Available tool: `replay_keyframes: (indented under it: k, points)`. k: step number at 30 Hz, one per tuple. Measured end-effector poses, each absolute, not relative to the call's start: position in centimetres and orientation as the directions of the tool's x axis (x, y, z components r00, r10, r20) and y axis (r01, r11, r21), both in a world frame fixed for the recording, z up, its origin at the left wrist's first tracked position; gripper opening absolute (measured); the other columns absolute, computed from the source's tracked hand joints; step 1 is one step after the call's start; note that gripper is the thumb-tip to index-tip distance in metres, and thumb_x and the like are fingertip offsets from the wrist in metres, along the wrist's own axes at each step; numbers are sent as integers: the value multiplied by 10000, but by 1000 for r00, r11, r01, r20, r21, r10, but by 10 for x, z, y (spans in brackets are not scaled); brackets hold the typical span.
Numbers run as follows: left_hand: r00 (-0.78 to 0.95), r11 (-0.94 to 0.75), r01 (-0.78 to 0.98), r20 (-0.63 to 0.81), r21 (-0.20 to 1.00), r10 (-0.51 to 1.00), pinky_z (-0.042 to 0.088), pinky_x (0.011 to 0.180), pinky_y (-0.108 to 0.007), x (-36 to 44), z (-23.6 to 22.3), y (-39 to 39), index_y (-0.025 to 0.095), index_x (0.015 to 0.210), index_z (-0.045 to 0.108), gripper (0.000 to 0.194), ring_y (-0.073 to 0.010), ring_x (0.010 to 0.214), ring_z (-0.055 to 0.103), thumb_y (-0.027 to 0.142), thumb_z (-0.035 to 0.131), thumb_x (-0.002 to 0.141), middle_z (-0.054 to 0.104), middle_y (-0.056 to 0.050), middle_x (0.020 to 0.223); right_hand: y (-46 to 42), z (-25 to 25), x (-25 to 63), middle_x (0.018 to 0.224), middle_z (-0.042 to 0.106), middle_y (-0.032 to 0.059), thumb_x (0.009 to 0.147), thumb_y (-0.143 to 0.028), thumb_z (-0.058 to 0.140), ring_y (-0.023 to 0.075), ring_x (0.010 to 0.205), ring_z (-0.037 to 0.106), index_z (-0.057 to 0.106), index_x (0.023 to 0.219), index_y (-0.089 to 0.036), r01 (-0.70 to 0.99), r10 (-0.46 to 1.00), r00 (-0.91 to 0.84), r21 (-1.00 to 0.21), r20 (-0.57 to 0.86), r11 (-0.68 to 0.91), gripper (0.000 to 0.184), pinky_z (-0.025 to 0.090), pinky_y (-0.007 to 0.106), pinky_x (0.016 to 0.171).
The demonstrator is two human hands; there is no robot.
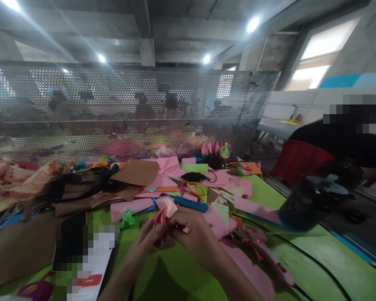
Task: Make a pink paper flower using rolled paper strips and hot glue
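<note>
Over the front of the green table (pixel 163 280), both hands meet on a small pink curled piece (pixel 160 219), which looks like craft foam or felt. My left hand (pixel 146 235) pinches its lower left side. From the right, my right hand (pixel 189 228) closes its fingers on the same piece, covering part of it. A blue roll-shaped item (pixel 191 204) lies just behind my hands. To their left sits a crumpled bright green bit (pixel 128 218). A pink glue gun (pixel 274 261) with a small red light rests to the right.
Pink sheets (pixel 250 267), brown sheets (pixel 136 172) and scraps crowd the table. A dark lidded jug (pixel 313 202) stands at right, and a cable (pixel 310 250) crosses there. Small ice-cream-cone crafts (pixel 225 151) stand before a perforated metal screen (pixel 119 104). A person in black (pixel 335 131) sits at right.
</note>
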State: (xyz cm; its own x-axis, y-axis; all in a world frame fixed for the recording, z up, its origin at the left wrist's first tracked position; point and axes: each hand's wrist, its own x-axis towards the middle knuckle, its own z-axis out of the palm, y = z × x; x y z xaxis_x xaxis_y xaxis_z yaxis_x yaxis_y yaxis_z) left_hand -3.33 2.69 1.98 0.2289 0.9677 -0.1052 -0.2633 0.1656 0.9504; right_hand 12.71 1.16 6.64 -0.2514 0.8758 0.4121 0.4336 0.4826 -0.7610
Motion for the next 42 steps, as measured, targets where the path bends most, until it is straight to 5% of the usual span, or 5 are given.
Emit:
replay_keyframes:
  k: [11,20,31,42]
  points:
    - [183,132,-215,-93,968,979,472,602,-244,-34,12,29,169,1144,704,620,-169,659,608,595,720,694,694,-34,747,11,72,129,789,689,18,773,63,622,164,778,641,743,795,-176,470,855,-320,-716,407,517,269,460,230,700]
    - [181,146,-230,-105,962,978,550,772,-376,-33,9,30,164,1203,671,709,-279,868,691,642,693,679,743,-111,981,10,71,129,775,670,-2,760,40,640,147,751,613,728,786,-189,467,850,-326,-711,415,526,247,427,216,669]
    - [184,180,-220,-140,959,973,521,643,-290,-34,12,29,178,1137,713,680,-186,654,632,642,724,639,728,-55,802,11,69,130,761,646,-2,733,49,617,136,725,589,652,716,-167,504,822,-357,-649,445,570,219,400,211,645]
    - [273,140,-262,-66,955,960,506,662,-262,-30,24,25,214,1098,726,609,-156,718,587,636,728,659,671,-35,858,15,64,130,797,605,10,776,16,623,162,757,548,553,722,-178,603,809,-406,-540,426,587,213,388,242,657]
